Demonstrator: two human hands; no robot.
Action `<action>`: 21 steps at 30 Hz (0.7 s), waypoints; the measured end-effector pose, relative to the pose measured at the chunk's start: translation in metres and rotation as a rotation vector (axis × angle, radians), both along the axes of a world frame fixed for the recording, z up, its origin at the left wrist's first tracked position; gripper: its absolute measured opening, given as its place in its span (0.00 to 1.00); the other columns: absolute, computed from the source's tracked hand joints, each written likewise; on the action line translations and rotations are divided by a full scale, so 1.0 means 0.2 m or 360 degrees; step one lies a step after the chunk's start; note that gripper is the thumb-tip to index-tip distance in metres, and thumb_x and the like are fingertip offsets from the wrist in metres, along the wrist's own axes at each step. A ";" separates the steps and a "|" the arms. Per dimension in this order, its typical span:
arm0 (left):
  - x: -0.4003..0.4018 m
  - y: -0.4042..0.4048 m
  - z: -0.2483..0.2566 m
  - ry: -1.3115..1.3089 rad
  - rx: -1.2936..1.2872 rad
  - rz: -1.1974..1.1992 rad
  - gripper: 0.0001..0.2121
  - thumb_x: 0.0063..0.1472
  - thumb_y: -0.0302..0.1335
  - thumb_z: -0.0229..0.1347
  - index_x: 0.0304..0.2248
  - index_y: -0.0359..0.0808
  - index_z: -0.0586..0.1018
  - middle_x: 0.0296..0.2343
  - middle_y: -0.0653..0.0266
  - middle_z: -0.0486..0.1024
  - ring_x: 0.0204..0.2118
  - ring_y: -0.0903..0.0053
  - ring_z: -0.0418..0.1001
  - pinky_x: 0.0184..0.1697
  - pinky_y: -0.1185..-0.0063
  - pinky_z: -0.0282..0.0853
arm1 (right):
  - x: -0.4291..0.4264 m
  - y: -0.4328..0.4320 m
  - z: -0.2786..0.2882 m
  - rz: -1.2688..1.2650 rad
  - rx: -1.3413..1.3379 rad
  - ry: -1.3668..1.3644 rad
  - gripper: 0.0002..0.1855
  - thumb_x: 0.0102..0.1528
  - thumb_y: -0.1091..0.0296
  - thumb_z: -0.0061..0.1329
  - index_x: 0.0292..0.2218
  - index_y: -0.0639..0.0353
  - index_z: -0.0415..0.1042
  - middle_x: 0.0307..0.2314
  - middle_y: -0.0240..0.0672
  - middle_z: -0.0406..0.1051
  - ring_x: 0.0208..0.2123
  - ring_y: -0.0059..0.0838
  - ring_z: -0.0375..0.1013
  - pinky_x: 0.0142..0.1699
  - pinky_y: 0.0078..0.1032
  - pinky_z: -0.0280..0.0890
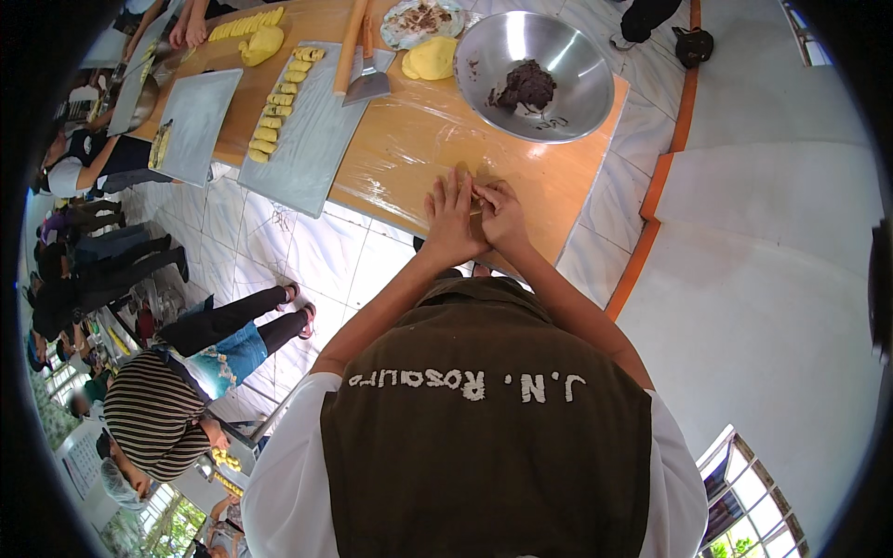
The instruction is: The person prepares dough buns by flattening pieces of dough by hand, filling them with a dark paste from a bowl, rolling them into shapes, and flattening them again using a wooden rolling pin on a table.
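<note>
My left hand (452, 216) lies palm down, fingers spread, on the plastic-wrapped wooden table (398, 153). My right hand (501, 213) is beside it, thumbs close together, with fingers bent over a small piece that is mostly hidden; I cannot tell what it is. Ahead stands a steel bowl (586, 104) holding a lump of dark brown filling (530, 85). A ball of yellow dough (429, 58) sits left of the bowl. Further left, a metal tray (314, 146) bears a row of yellow pieces with dark filling (268, 122).
A wooden rolling pin (351, 45) and a metal scraper (368, 84) lie over the tray's edge. Behind the dough is a plastic-covered plate (421, 22) with brown residue. Another tray (199, 122) and dough (262, 45) are further left, near other people's hands. A person in stripes (157, 415) stands behind left.
</note>
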State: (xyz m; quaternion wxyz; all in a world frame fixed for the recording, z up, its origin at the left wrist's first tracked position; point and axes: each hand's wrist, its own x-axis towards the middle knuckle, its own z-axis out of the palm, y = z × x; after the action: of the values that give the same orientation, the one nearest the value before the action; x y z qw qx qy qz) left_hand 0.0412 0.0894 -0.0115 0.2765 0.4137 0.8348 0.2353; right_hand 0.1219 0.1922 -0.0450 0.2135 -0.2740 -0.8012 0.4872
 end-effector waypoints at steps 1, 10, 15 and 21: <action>-0.01 0.01 0.01 -0.0004 -0.0040 -0.0011 0.55 0.39 0.42 0.65 0.61 0.32 0.43 0.61 0.42 0.37 0.62 0.38 0.33 0.61 0.49 0.31 | 0.00 0.00 0.00 -0.0003 0.0004 0.0001 0.15 0.49 0.81 0.44 0.40 0.63 0.75 0.32 0.47 0.69 0.36 0.45 0.70 0.42 0.34 0.66; 0.01 -0.14 -0.05 -0.0749 0.0565 0.0930 0.37 0.53 0.21 0.53 0.58 0.22 0.46 0.39 0.52 0.71 0.41 0.73 0.71 0.43 0.81 0.68 | -0.01 -0.04 0.01 -0.0103 -0.0151 0.0002 0.15 0.53 0.81 0.45 0.42 0.61 0.75 0.31 0.41 0.68 0.32 0.36 0.70 0.38 0.25 0.65; -0.04 -0.05 0.10 -0.1492 0.0579 0.1463 0.35 0.54 0.21 0.53 0.57 0.22 0.48 0.33 0.58 0.71 0.32 0.80 0.68 0.34 0.83 0.65 | 0.01 -0.03 0.03 -0.0059 -0.0122 0.0006 0.15 0.52 0.81 0.45 0.42 0.62 0.74 0.32 0.42 0.67 0.32 0.36 0.70 0.38 0.25 0.65; -0.07 -0.02 0.06 -0.1427 0.0698 0.1472 0.31 0.54 0.21 0.52 0.54 0.25 0.50 0.31 0.59 0.71 0.31 0.80 0.69 0.32 0.83 0.65 | 0.02 -0.04 0.04 0.0077 0.0035 -0.0016 0.20 0.48 0.75 0.51 0.44 0.64 0.72 0.36 0.48 0.66 0.36 0.43 0.69 0.42 0.29 0.65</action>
State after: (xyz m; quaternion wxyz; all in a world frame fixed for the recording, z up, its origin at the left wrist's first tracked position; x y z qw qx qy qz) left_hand 0.0280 0.0849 -0.0002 0.3765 -0.0768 0.6634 0.6420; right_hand 0.1265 0.1848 -0.0369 0.2006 -0.2547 -0.8140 0.4821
